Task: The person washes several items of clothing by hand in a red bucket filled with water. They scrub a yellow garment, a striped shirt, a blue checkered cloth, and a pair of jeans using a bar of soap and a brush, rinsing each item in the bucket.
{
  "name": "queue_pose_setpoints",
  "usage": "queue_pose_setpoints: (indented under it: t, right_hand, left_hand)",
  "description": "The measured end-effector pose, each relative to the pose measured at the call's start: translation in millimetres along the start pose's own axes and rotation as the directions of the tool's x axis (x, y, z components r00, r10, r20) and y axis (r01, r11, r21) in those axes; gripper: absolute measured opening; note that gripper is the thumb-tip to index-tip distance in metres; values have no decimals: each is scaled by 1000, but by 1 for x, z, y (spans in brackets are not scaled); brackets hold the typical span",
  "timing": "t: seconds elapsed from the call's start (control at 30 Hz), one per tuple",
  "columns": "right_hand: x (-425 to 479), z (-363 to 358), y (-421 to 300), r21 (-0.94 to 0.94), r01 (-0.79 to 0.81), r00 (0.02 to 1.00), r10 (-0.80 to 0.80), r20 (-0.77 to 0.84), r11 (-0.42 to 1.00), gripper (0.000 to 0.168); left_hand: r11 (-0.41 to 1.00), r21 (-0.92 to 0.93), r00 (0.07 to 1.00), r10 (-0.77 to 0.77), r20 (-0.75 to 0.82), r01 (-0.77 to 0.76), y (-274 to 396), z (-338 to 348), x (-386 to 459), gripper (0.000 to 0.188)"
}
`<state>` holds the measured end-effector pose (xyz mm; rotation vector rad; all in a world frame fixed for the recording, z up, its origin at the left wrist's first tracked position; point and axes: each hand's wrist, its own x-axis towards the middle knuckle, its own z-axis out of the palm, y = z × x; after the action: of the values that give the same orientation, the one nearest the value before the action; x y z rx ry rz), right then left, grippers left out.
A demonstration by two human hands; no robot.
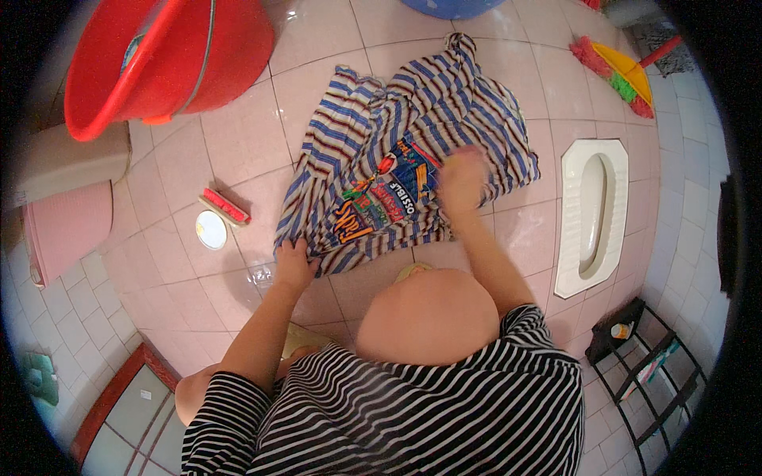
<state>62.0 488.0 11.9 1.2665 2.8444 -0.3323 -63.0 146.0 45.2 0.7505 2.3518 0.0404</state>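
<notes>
A wet-looking shirt (333,140) with blue, white and dark stripes and a colourful printed front lies spread and creased on the floor before me. My left hand (294,265) grips its near left corner, fingers over the cloth. Motion blurs my right hand (463,178), which is over the right side of the print; whether anything is in it cannot be made out. To the left, a scrubbing brush (226,206) with red bristles rests on its side, close beside a small round white dish (211,230).
A large red bucket (238,53) stands at the upper left, and a blue tub (452,7) shows at the top edge. A squat toilet (592,217) is set into the pink tiles (238,143) at right. Beyond it are a broom (619,77) and a black rack (646,375).
</notes>
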Motion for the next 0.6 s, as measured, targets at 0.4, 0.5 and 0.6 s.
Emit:
queue_pose_setpoints:
  t: [0.4, 0.5, 0.6]
  right_hand:
    - [-19, -11, 1, -87, 233, 973, -231, 27, 969, 20]
    - [7, 4, 75, -78, 69, 942, -91, -324, 995, 23]
    - [31, 0, 92, -120, -148, 906, 86, -415, 982, 23]
  left_hand:
    - [999, -41, 999, -20, 37, 22, -10, -1, -7, 34]
    - [998, -59, 1000, -4, -18, 3, -10, 6, -9, 36]
    - [997, -80, 996, -17, -83, 11, -5, 8, -11, 37]
